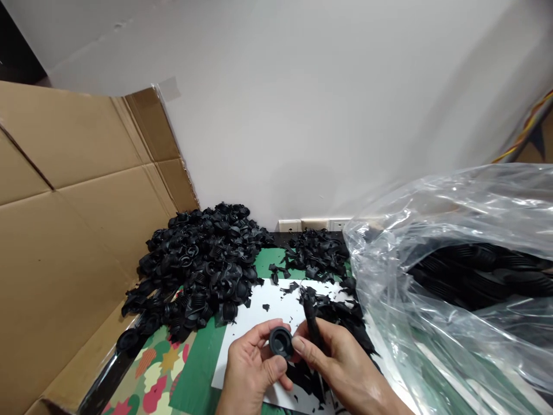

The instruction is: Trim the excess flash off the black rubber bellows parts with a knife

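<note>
The place looks like a makeshift workshop corner: black parts (pixel 211 259) lie heaped near scraps (pixel 318 253) and a clear plastic bag (pixel 382 282), before a plain wall (pixel 302 104) with sockets (pixel 289 226).

A plain, pale grey wall (pixel 302 104) fills the far side, with scuff marks high on the left. Soft shadows dim its right end, and the light is diffuse. A row of socket plates (pixel 288 226) sits low on it, just above the dark far edge of the surface (pixel 283 237). On the left stands a tall, creased cardboard panel (pixel 78 230), with a dark shape (pixel 17 49) beyond its top. Yellow and red wiring (pixel 529 121) runs at far right.
</note>
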`<state>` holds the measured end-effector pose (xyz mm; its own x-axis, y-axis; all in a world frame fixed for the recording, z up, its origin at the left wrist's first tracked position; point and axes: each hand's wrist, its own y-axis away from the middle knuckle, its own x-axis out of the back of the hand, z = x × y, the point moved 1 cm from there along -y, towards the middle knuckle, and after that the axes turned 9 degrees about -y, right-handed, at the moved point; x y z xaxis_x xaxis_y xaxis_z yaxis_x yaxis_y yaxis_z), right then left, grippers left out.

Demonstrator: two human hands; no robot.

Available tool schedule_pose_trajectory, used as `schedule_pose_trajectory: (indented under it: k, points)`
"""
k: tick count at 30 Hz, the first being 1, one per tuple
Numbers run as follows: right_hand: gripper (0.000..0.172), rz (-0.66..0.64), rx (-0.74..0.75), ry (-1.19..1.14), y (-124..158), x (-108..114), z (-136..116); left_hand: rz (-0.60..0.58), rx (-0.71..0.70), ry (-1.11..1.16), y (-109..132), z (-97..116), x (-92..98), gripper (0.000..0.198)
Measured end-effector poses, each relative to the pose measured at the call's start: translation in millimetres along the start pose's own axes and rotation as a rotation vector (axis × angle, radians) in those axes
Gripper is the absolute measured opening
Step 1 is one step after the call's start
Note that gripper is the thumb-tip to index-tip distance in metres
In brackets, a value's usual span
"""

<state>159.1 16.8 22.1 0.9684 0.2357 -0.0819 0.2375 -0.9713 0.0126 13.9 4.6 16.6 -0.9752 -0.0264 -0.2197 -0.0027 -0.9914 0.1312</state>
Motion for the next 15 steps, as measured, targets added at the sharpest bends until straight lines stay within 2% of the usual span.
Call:
schedule_pose_trajectory:
  k: [4,10,15]
  points:
    - [0.022,0.074,-0.037,-0.022,0.3,-3.0,1.8,0.012,0.029,-0.042,2.6,-0.3,-4.6,0.041]
    - [0.012,0.086,-0.175,-0.282,0.9,-7.7,-1.7,0.069,0.030,-0.043,0.9,-3.9,-5.2,0.041]
    - [0.009,0.094,-0.200,-0.287,1.1,-9.4,-5.5,0.106,0.013,-0.033,-1.1,-2.9,-4.3,0.041]
